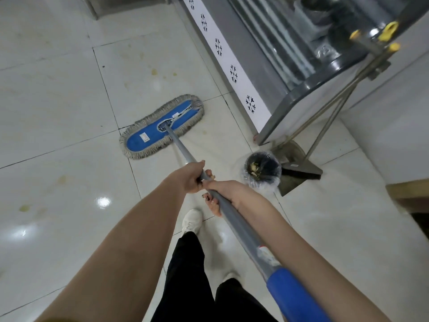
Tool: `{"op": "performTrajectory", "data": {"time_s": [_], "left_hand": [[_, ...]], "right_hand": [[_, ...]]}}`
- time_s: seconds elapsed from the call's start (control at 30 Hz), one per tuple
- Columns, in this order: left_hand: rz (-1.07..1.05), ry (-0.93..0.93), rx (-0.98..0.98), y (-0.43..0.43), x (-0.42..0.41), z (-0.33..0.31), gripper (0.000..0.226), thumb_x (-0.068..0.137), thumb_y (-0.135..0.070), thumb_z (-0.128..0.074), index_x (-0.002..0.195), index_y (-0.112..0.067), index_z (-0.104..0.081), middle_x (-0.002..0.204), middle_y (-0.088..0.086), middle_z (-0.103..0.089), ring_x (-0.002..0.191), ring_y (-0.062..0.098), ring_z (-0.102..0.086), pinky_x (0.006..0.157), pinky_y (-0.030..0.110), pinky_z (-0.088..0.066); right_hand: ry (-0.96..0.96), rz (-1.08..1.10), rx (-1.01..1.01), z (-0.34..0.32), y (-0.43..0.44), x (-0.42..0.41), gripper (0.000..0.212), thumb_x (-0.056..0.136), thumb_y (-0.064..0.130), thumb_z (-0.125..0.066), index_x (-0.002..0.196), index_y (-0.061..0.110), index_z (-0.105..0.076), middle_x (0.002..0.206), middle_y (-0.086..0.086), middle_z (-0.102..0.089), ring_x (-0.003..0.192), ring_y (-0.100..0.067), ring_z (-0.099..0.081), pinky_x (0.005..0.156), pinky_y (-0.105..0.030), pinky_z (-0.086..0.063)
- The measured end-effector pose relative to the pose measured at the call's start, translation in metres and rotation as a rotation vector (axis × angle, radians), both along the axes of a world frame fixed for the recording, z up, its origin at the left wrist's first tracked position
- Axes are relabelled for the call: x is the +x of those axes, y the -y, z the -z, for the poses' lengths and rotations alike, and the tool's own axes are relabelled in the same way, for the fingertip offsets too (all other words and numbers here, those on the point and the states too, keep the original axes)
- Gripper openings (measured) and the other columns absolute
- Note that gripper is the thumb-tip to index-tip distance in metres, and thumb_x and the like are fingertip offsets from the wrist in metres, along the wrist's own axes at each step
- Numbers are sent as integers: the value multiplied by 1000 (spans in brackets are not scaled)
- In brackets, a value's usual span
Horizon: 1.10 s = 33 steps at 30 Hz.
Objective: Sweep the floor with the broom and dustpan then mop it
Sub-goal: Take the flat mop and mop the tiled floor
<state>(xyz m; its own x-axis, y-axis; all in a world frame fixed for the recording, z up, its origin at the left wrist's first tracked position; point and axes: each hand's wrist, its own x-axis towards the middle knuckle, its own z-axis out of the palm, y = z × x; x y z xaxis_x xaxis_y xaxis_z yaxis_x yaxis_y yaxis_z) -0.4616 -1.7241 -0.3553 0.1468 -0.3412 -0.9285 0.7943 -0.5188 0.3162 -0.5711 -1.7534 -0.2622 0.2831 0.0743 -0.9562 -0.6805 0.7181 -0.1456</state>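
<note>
Nearest to us, the blue grip [292,296] at the top of the mop handle [236,219] crosses under our right forearm. Our right hand [222,194] wraps the grey handle with fingers curled closed around it, and our left hand [192,176] clamps the same handle just ahead, touching the right hand, its fingers also closed tight. Below the hands we see a white shoe [192,220] on the pale floor tiles [58,112].

Beyond our hands the handle runs down to the flat mop head [160,126], blue on top with a grey fringe, lying flat on the tiles across a grout line. To the right of the mop head stands a small bin [262,170] lined with clear plastic, with what may be scraps inside. Just behind the bin, the dustpan [294,168] and broom [308,171] lean against a metal cabinet [290,73].
</note>
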Motion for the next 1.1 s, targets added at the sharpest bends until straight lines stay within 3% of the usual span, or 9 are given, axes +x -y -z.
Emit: {"op": "performTrajectory", "data": {"time_s": [0.1, 0.23, 0.33, 0.43, 0.57, 0.7, 0.87, 1.1], "left_hand": [[34, 2, -14, -6, -54, 2, 26, 101, -31, -41, 86, -10, -43, 62, 2, -46, 34, 13, -53, 44, 22, -49], [81, -12, -16, -13, -119, 0, 27, 101, -29, -39, 83, -9, -40, 56, 2, -49, 29, 13, -52, 41, 22, -47], [109, -22, -20, -14, -148, -4, 28, 102, -28, -37, 82, -9, -40, 38, 1, -49, 29, 13, -51, 41, 22, -46], [115, -21, -22, -15, -157, -8, 27, 102, -28, -37, 83, -9, -40, 38, 0, -47, 28, 13, -49, 43, 23, -46], [99, -29, -13, -18, -140, -8, 29, 101, -30, -39, 83, -8, -41, 35, -1, -48, 32, 12, -51, 44, 20, -46], [77, -30, -10, -9, -111, -9, 24, 101, -31, -41, 92, -8, -41, 44, 1, -48, 49, 13, -47, 38, 17, -46], [38, 2, -20, 15, -57, -3, 21, 100, -28, -43, 106, -9, -35, 63, 3, -44, 53, 14, -44, 38, 18, -48], [-32, -9, -70, 56, 49, 1, 19, 102, -26, -40, 106, -9, -32, 65, 5, -39, 54, 15, -40, 37, 19, -47]], "right_hand": [[-10, 35, -18, -5, -12, -55, 36, 96, 27, -54, 67, 9, -41, 37, -2, -45, 19, -5, -36, 25, -9, -30], [-11, 22, -76, -14, -24, -120, 36, 97, 29, -51, 68, 10, -41, 62, -2, -38, 19, -5, -35, 25, -10, -31], [-18, 34, -75, -17, -26, -149, 34, 98, 30, -50, 72, 10, -41, 63, -2, -38, 20, -5, -35, 26, -9, -31], [-18, 30, -73, -16, -27, -159, 36, 97, 34, -50, 73, 9, -41, 63, -1, -38, 21, -4, -36, 26, -10, -32], [-40, 21, -89, -8, -29, -137, 38, 97, 37, -50, 72, 9, -42, 62, -2, -37, 19, -6, -35, 26, -9, -29], [-53, -16, -111, -6, -18, -104, 40, 96, 40, -50, 72, 10, -42, 53, -1, -40, 19, -6, -33, 26, -8, -28], [-10, 13, -142, -3, 3, -47, 40, 98, 40, -46, 74, 9, -42, 32, 1, -43, 19, -5, -34, 25, -8, -28], [2, 76, -90, 7, 46, 61, 41, 99, 40, -45, 74, 7, -43, 30, -1, -42, 19, -6, -34, 27, -7, -29]]}}
